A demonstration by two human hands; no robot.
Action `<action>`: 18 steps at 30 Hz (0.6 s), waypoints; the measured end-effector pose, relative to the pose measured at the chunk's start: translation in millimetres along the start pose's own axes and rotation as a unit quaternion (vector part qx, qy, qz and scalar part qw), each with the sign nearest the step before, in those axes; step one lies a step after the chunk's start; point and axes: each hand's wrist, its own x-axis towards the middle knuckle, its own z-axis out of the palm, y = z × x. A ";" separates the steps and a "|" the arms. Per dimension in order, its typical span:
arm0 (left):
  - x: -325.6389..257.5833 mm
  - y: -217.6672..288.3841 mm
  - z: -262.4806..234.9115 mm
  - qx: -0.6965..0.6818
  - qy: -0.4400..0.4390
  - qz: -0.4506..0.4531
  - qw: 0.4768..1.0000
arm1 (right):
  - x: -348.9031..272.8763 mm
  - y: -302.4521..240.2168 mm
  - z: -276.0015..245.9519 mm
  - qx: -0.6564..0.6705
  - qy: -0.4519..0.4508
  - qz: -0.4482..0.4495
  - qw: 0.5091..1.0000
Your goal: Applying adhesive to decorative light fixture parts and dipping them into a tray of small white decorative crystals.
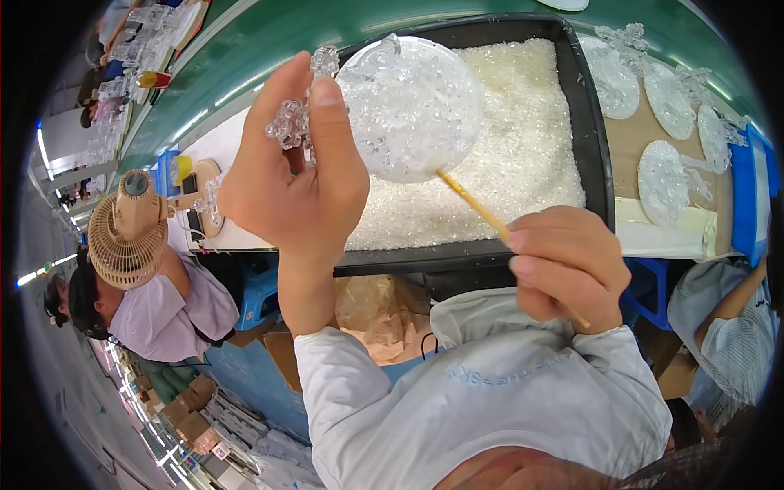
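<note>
My left hand [302,192] is raised, its thumb and fingers closed on a clear, knobbly plastic piece [288,124]. Joined to that piece, or right beside it, is a round white disc [412,110] coated with clear granules. A thin yellowish stick [474,202] is pinched in my right hand [567,265]. Its far tip meets the disc's lower edge; I cannot make out whether it ends in a brush. Beneath the disc, a black tray [600,155] holds a bed of clear, glassy granules [523,139].
Several similar granule-coated discs [663,184] with clear pieces lie on brown board at the right, near a blue bin [751,196]. A beige fan [129,233] stands at the left. Seated people are on both sides, one in a lilac top [175,310]. Below the table is a brown bag [371,314].
</note>
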 end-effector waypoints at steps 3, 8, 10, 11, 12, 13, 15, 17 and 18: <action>1.1 0.9 0.9 -0.001 -0.012 -0.031 0.999 | 3.4 0.6 -0.8 0.006 -0.086 -0.005 0.996; 1.8 -5.3 4.5 -0.039 0.014 -0.027 0.999 | 3.0 -0.6 0.8 0.013 -0.069 -0.007 0.997; 2.2 -6.0 6.5 -0.049 0.016 -0.029 0.998 | -1.6 0.0 1.5 0.005 -0.018 -0.002 1.000; 1.8 -6.8 7.3 -0.058 0.019 -0.030 0.998 | -3.3 1.0 2.4 -0.002 0.034 0.002 0.999; 1.5 -7.3 7.5 -0.057 0.019 -0.030 0.998 | -1.9 1.5 2.5 -0.001 0.034 0.002 0.999; 1.2 -7.8 7.5 -0.063 0.011 -0.039 0.997 | 0.6 1.9 2.3 0.027 -0.018 -0.014 0.999; 0.7 -8.8 6.5 -0.066 0.004 -0.048 0.997 | 2.2 3.4 5.3 0.058 -0.069 -0.032 0.995; -0.8 -10.4 7.3 -0.055 -0.001 -0.048 0.997 | 0.5 5.9 10.6 0.011 -0.078 -0.074 0.994; -1.1 -10.6 7.0 -0.054 -0.002 -0.049 0.997 | 2.7 4.6 12.4 0.013 -0.078 -0.073 0.994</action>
